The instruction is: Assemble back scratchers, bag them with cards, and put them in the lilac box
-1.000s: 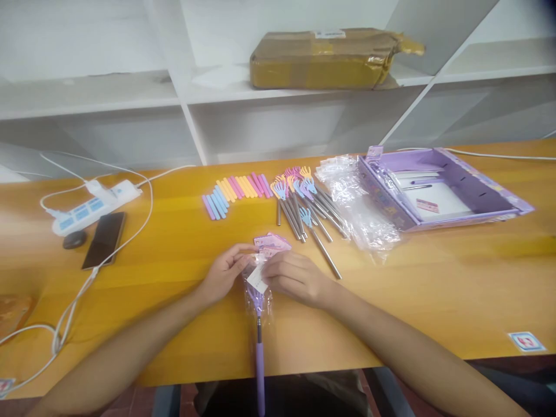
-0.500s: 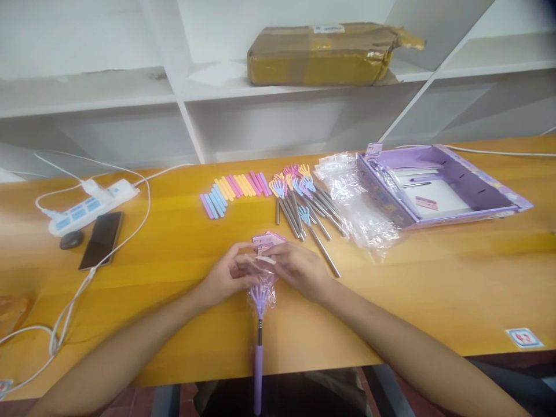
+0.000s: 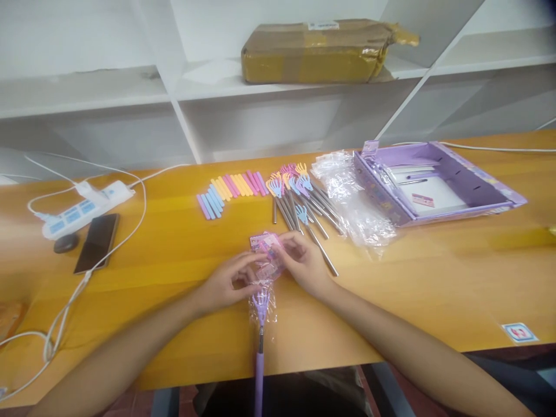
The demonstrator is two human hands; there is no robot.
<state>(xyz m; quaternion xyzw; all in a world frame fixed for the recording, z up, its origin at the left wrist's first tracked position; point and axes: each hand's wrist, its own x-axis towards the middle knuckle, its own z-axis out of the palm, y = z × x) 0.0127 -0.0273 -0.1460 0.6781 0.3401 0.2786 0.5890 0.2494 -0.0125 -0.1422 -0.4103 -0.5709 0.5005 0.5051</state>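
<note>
Presently, purple scratcher: on the bench before the person, the purple scratcher lies with its long axis almost straight away from the body; clawed head points to the shelves, grip reaches past the near edge.
Clear bag: the clear bag encloses the clawed head; its lower extent cannot be made out.
Hands: left hand half open, fingers curved, at the bag's mouth; whether it grips the film cannot be told. Right hand has thumb and fingers closed on the edge of a pink card.
Purple box: the open purple box, at right, contains a small printed card and thin rods.
Bag pile: clear bags lie between box and loose scratchers.
</note>
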